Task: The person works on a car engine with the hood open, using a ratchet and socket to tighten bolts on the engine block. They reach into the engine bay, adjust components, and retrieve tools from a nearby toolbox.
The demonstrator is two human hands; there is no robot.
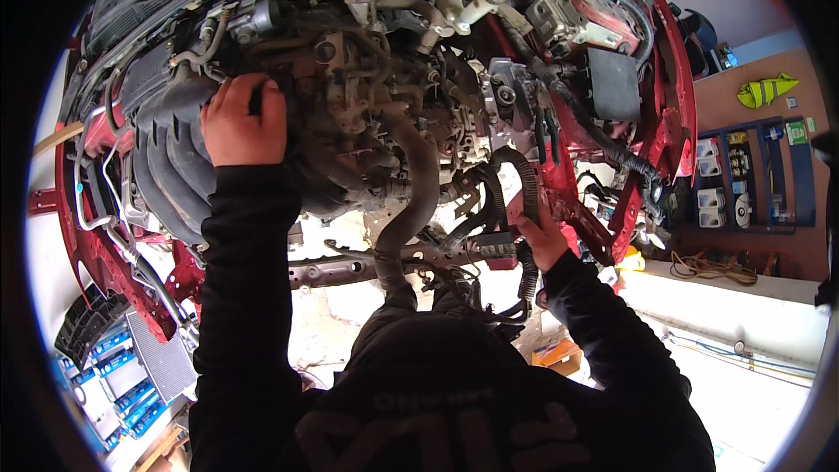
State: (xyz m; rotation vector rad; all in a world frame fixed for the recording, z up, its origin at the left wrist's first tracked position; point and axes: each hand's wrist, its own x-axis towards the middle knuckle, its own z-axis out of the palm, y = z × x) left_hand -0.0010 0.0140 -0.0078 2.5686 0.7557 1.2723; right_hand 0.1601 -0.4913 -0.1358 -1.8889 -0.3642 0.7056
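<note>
Head view: the left hand (pixel 247 120) leans, fingers bent, on black pipes (pixel 166 157); the right hand (pixel 545 240) is at the ribbed hose (pixel 530 182) beside the engine (pixel 336 105), grips unclear. Seemingly hose handling, calling for steady fingers.

The ribbed hose (pixel 528 182) is black, bodywork (pixel 679 98) red.

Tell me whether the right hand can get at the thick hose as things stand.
Probably, though not straight across: black tubing lies between the right hand and the thick hose.
</note>
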